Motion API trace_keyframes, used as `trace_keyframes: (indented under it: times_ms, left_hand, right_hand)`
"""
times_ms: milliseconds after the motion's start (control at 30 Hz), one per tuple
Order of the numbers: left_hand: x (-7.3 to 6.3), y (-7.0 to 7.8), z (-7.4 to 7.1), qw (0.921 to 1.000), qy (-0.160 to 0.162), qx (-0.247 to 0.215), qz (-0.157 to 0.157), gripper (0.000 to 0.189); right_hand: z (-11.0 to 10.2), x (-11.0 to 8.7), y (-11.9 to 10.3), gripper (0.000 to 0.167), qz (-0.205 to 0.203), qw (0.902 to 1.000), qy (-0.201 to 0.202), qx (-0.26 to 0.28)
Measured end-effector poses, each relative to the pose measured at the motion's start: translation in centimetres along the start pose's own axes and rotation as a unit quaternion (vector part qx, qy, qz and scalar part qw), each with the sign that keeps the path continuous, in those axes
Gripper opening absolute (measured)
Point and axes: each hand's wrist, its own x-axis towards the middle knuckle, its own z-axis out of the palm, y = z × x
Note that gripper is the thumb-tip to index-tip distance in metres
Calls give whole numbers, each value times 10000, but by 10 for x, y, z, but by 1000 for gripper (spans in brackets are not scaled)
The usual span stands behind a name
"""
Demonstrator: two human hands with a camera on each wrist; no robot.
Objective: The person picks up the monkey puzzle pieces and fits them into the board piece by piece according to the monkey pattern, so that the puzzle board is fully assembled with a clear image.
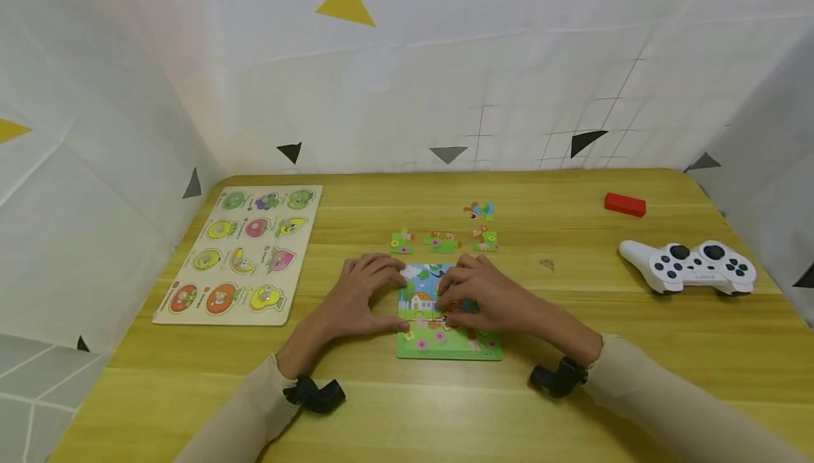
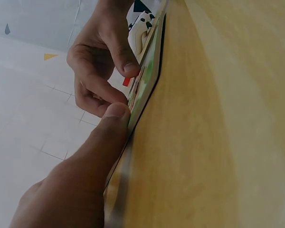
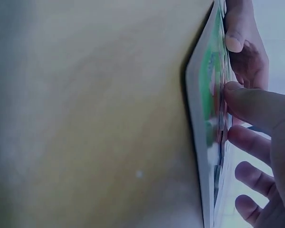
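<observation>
Green-bordered, flat, rectangular jigsaw board (image 1: 448,353): lies midway between the left and right edges of the yellow wood-grain table (image 1: 356,413), bearing thin interlocked picture pieces (image 1: 421,299).

Left hand (image 1: 365,300): spans the left edge of the board with thumb and fingers well spread, touching at the tips; no piece seen in grasp. Right hand (image 1: 486,299): reaches over the board with fingers bent, thumb and forefinger slightly apart against the pieces; cannot tell whether pinching one or only pressing.

Pale seam (image 1: 422,319) visible between the thumbs; in the right wrist view, piece edges at uneven height above the green border. Judged main risk: a tab forced on top of a neighbour, through pressing out of line. Secondary: adjoining pieces popped up by drag under the right fingertips; whole board shifted through slack bracing at the left edge.

Just beyond the board, toward the far edge of the table: green flowered piece (image 1: 402,242), green-and-pink wide piece (image 1: 441,242), green-and-brown piece (image 1: 485,239) and brown-and-blue piece (image 1: 480,211), all loose. Possible scatter by a knuckle; possible misplacement through similar green grounds.

Near the right edge: white plastic game controller (image 1: 689,267). Well apart from both hands; judged low risk.
</observation>
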Motion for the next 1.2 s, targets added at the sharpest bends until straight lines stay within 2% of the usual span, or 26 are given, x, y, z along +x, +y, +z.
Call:
trace_keyframes:
  times_ms: [233,600,733,900,1000,1200]
  left_hand:
    - [1,0,-1,10000,-15,-31,-35,60]
    - [0,1,-1,10000,25,-85,-29,59]
    - [0,1,-1,9999,2,-99,-18,58]
    - [1,2,-1,9999,-21,-136,-16,58]
    - [1,2,-1,9999,-7,-126,-8,59]
    - [0,2,0,9999,-44,-72,-57,59]
  right_hand:
    - [-2,2,-1,12,168,9997,-183,67]
    - [-1,2,0,13,321,9989,-230,234]
    - [1,-2,5,14,309,9986,-38,425]
    - [0,-6,18,14,387,9953,423,785]
    - [-6,-7,28,16,680,9901,645,1043]
    - [-18,-6,53,21,1658,9723,1038,1276]
